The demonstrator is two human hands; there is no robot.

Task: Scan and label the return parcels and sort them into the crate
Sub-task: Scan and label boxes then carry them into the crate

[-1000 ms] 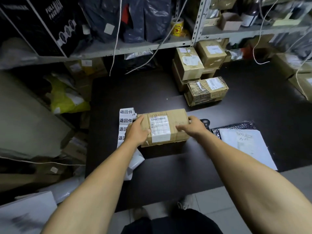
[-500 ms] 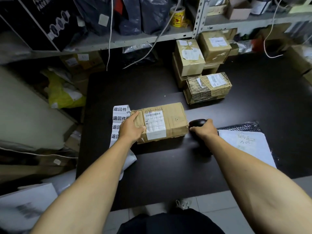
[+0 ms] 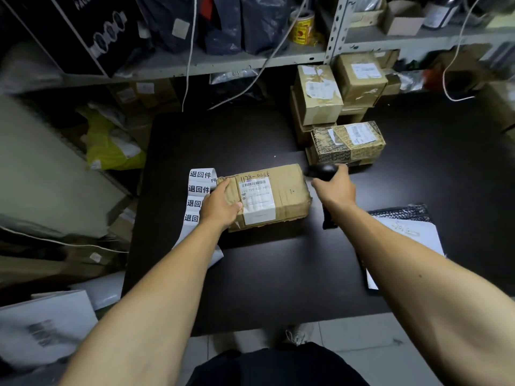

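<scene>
Nearest the person, two bare forearms reach out over the dark surface (image 3: 278,274). The left hand (image 3: 220,203) lies flat on the left end of one brown parcel (image 3: 267,196), fingers spread, pressing rather than clasping; the parcel sits at twelve o'clock from the person, its long axis running nine to three, barcode label face up. The right hand (image 3: 334,188) has its grip closed around a black scanner (image 3: 320,171), held off the surface just beside the parcel's right end. From the scanner the label lies at about nine o'clock, so the coming aim probably swings leftward. One strip of return labels (image 3: 199,196) lies under the left hand's far side. At four o'clock lies one white mailer (image 3: 412,238). Farther, around one o'clock, at least four other boxes (image 3: 348,140) are stacked. No crate is identifiable.
</scene>
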